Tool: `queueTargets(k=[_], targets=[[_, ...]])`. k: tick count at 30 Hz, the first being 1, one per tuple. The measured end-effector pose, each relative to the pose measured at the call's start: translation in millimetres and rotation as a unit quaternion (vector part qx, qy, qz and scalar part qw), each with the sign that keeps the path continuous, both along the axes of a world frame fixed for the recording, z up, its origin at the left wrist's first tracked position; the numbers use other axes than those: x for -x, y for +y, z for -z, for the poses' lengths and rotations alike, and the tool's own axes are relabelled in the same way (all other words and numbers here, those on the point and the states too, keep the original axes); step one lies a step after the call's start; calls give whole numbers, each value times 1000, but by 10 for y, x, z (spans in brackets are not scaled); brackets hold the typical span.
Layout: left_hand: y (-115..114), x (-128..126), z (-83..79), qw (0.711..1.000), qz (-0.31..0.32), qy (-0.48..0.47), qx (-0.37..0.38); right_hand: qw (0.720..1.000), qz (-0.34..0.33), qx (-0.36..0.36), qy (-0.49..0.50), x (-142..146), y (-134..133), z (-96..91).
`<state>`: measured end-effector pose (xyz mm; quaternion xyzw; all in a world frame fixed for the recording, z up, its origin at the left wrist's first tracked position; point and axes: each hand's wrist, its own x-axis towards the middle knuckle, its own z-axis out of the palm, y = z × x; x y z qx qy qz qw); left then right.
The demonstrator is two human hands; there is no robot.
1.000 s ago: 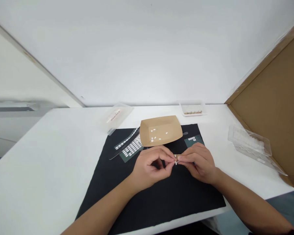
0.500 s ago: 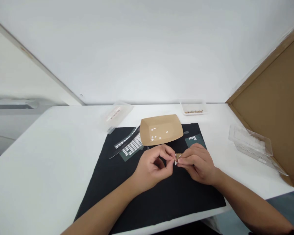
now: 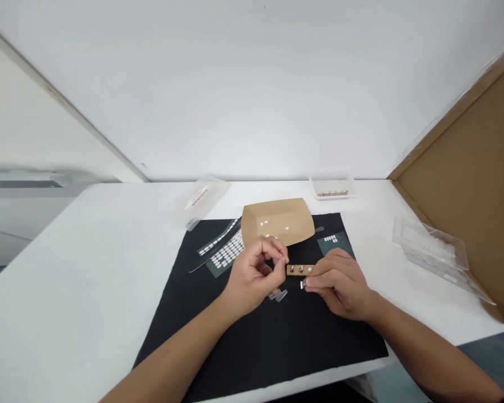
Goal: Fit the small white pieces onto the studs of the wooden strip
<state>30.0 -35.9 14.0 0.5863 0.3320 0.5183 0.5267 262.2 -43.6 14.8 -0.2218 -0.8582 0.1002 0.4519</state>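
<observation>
My left hand [image 3: 256, 274] hovers over the black mat with thumb and forefinger pinched together; whatever they hold, if anything, is too small to make out. Between the fingertips of my right hand [image 3: 340, 282] is a small shiny false nail tip [image 3: 302, 285]. Just beyond it lies a tan strip [image 3: 296, 270] with small metal studs and a white dot, partly covered by my right fingers. Clear false nail tips [image 3: 281, 295] rest on the mat beside my left hand, which hides some of them.
A brown paper tray [image 3: 277, 215] with white oval stickers stands behind my hands. Sticker sheets [image 3: 227, 254] and a dark curved strip lie left on the black mat [image 3: 252, 352]. Further off are a clear tub [image 3: 332, 187], a plastic lid [image 3: 201, 198], a clear case [image 3: 437, 246] and cardboard [image 3: 466, 179].
My hands have moved apart, the left going slightly left. The tan strip and the nail tips on the mat now show; the right hand keeps its pinch.
</observation>
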Motion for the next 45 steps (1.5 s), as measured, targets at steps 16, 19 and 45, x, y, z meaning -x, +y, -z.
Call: queueTargets(k=[16,19,45], targets=[[90,83,31,990,-45,103,-86,999,34,-6,30,-42,29,-52],[98,96,25,984,-53,128,-115,999,42,-6,30,-44,30,-51],[140,97,-33,918,-148,239,-279,995,98,7,4,-52,42,20]])
